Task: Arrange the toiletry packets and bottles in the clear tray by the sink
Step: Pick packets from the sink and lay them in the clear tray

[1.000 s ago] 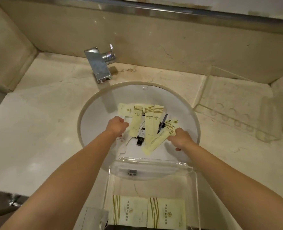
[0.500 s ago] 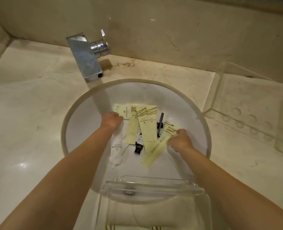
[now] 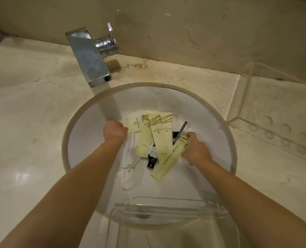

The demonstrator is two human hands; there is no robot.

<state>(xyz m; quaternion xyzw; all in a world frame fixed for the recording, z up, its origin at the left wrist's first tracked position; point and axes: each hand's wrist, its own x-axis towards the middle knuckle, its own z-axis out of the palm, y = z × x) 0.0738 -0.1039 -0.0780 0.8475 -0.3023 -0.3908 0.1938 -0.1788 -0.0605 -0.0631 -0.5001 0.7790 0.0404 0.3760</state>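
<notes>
Round white sink basin [image 3: 87, 140], set in a pale marble counter [image 3: 32, 122]; both my arms reach down into it. My left hand [image 3: 114, 131] is curled into a fist at the left edge of the pile, knuckles against a square cream packet [image 3: 133, 122] — I cannot tell what, if anything, the fingers hold. A white sachet [image 3: 129, 171] lies below that wrist, partly under my forearm. My right hand [image 3: 196, 149] is closed on the upper end of a long cream packet [image 3: 168, 161] that slants down to the left, its gold-striped top showing above my fingers. Between the hands: three cream packets with gold stripes [image 3: 156, 133] fanned side by side and overlapping, and a small dark bottle [image 3: 152, 156] poking out from under them, cap toward me. A dark slim tube [image 3: 181, 130] stands tilted behind my right hand, half hidden by the packets. Chrome square tap [image 3: 89, 56] overhangs the far rim of the basin. Clear tray [image 3: 166, 204] sits at the near edge, its front lip over the basin, the drain visible through it. A second clear tray with round hollows [image 3: 277, 111] rests on the counter at right, against the wall — well apart from the pile.
</notes>
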